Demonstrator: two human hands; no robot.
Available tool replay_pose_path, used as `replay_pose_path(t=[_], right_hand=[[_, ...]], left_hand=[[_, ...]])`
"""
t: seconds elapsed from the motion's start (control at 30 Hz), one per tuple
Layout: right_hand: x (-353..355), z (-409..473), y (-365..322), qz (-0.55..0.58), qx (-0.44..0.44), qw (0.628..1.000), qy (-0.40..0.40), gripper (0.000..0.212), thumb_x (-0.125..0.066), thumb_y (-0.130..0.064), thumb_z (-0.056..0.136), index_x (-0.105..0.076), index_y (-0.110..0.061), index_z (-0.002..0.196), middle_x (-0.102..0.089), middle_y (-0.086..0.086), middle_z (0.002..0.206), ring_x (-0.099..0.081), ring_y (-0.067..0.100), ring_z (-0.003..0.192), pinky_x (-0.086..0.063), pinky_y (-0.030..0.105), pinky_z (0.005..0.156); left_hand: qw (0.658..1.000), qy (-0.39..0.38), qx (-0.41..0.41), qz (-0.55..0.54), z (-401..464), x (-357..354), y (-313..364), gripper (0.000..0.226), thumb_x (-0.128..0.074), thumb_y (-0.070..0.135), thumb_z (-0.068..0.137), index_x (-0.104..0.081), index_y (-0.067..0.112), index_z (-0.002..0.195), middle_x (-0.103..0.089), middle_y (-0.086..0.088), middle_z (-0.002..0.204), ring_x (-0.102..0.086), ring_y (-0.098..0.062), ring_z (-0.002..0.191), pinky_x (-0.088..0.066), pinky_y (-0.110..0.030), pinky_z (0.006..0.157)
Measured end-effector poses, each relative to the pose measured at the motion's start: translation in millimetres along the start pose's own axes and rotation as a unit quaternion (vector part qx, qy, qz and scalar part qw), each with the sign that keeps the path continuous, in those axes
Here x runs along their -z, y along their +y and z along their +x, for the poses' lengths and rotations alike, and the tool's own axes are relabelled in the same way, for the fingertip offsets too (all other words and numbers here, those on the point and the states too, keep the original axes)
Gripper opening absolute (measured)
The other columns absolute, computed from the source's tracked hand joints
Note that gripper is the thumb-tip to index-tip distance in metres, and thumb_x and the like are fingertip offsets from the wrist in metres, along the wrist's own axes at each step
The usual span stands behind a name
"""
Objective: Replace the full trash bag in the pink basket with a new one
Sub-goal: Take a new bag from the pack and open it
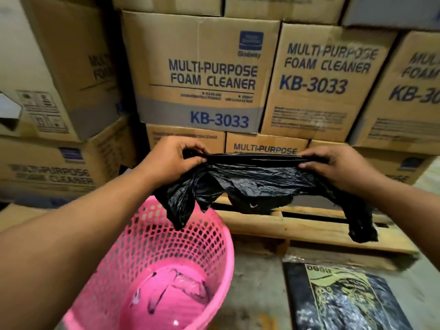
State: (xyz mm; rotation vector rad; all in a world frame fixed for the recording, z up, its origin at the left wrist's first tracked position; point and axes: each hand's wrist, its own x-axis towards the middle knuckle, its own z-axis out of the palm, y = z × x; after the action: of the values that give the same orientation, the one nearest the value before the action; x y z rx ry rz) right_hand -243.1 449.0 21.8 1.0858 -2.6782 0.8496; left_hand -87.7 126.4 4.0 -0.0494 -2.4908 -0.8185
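My left hand [173, 160] pinches the left end of the new black bag [252, 179], my right hand [342, 167] the right end; its long axis runs left-right, above and just beyond the bare pink basket [214, 236], nearer my left

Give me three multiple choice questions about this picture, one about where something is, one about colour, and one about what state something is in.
1. Where is the packet of bags?
A. on the floor right of the basket
B. inside the basket
C. atop the boxes

2. What colour is the basket?
A. blue
B. pink
C. white

3. How is the black trash bag held?
A. by the left hand only
B. lying loose
C. stretched between left hand and right hand

Answers: 1 A, it lies flat on the floor beside the basket. 2 B, its mesh wall is pink. 3 C, each hand pinches one end of its top edge.
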Motion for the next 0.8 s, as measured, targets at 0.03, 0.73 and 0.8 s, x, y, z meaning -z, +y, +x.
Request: replay_pose_path(t=[0.03,0.73,0.8], right_hand=[[-2.5,0.2,-15.2,-0.005,-0.003,1.000,0.003,0.027,-0.073,-0.027,0.083,-0.073,-0.027,0.109,-0.071,-0.009,0.107,-0.065,0.011,0.101,-0.044,0.025,0.091],[-63.1,-11.4,-133.9,-0.040,-0.018,0.999,-0.028,0.031,-0.069,-0.016,0.087,-0.069,-0.017,0.118,-0.067,-0.004,0.118,-0.052,0.003,0.104,-0.031,0.010,0.088],[-65.3,-10.6,-130.1,-0.027,-0.018,0.999,-0.036,0.029,-0.069,-0.016,0.088,-0.069,-0.019,0.117,-0.065,-0.008,0.113,-0.052,0.003,0.102,-0.031,0.011,0.086]], left_hand=[[1.000,-0.004,-0.007,0.004,-2.8,11.1,-5.6,0.017,-0.075,0.006,0.082,-0.077,0.017,0.095,-0.074,0.010,0.089,-0.062,0.016,0.081,-0.042,-0.003,0.081],[0.998,-0.032,0.017,0.056,-51.4,91.4,-80.8,0.025,-0.072,0.013,0.085,-0.073,0.029,0.104,-0.070,0.013,0.102,-0.064,-0.005,0.099,-0.044,-0.022,0.093],[0.996,-0.040,0.017,0.072,-53.7,89.6,-76.9,0.023,-0.073,0.012,0.085,-0.073,0.025,0.103,-0.072,0.010,0.103,-0.064,-0.004,0.099,-0.042,-0.018,0.090]])
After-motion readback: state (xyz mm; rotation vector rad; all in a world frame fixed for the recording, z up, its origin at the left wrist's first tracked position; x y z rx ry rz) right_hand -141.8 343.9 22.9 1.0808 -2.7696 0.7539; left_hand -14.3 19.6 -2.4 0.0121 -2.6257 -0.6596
